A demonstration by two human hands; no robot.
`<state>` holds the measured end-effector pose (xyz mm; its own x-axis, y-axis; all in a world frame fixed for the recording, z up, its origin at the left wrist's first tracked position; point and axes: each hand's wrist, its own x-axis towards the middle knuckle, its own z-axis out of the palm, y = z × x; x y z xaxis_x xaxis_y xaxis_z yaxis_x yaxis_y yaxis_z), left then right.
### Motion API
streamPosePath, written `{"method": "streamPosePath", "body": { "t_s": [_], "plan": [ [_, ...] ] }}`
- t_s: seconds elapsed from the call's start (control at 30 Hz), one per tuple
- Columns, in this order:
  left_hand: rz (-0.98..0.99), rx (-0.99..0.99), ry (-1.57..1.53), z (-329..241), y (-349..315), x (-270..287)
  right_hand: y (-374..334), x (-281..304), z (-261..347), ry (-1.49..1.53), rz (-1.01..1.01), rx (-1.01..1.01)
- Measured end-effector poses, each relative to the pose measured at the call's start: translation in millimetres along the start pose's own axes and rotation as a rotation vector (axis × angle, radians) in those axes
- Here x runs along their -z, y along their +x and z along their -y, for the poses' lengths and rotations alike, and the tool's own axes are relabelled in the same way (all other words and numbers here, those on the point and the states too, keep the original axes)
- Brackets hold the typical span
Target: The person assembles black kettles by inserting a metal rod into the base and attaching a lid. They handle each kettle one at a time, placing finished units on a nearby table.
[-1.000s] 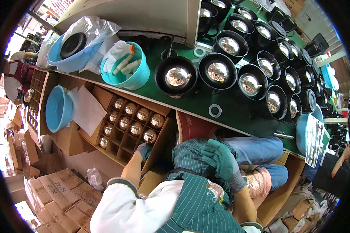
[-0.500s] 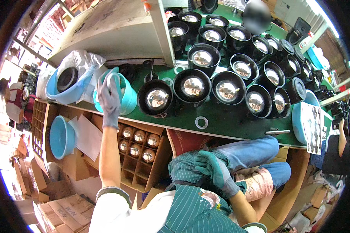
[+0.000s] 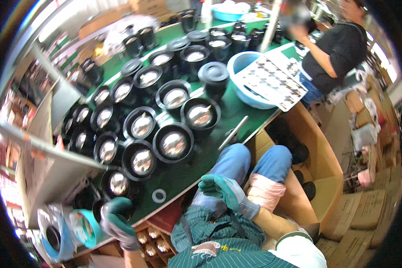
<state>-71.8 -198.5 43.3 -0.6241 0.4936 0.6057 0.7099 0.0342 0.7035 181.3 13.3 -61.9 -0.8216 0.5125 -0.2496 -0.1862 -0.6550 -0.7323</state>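
Two gloved hands [image 3: 119, 219] [image 3: 226, 191], one pale ring [image 3: 154, 197] between them

On the near left, the blurred, gloved left hand [image 3: 119, 221] is beside a silvery-centred black cup [image 3: 116, 184] on the green table [image 3: 205, 154]; the gloved right hand [image 3: 225, 190], fingers loosely extended, is over the lap [image 3: 232, 161].

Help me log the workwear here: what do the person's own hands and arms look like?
The left hand and right hand wear gloves, green over the fingers with grey cuffs; the left is blurred. The right forearm is bare up to a white sleeve with a dark-edged hem. The left sleeve is out of view.
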Motion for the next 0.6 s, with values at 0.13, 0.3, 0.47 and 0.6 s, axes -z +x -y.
{"method": "streamPosePath", "body": {
  "t_s": [0.13, 0.3, 0.47, 0.6],
  "plan": [
    [0.510, 0.135, -0.443, -17.6, -14.6, -114.6, 18.0, 44.9, 68.8, -0.034, -0.172, 0.264],
    [1.056, 0.280, -0.179, -8.6, -16.9, -211.1, 55.6, 113.1, 149.4, -0.161, -0.347, 0.520],
    [0.917, 1.015, -0.098, 48.7, -48.0, -277.1, 177.4, 184.7, 246.7, -0.749, -0.536, 0.708],
    [0.849, 0.855, -0.024, 72.8, -74.5, -276.3, 297.1, 185.2, 333.0, -1.487, -0.597, 0.691]
  ]
}}
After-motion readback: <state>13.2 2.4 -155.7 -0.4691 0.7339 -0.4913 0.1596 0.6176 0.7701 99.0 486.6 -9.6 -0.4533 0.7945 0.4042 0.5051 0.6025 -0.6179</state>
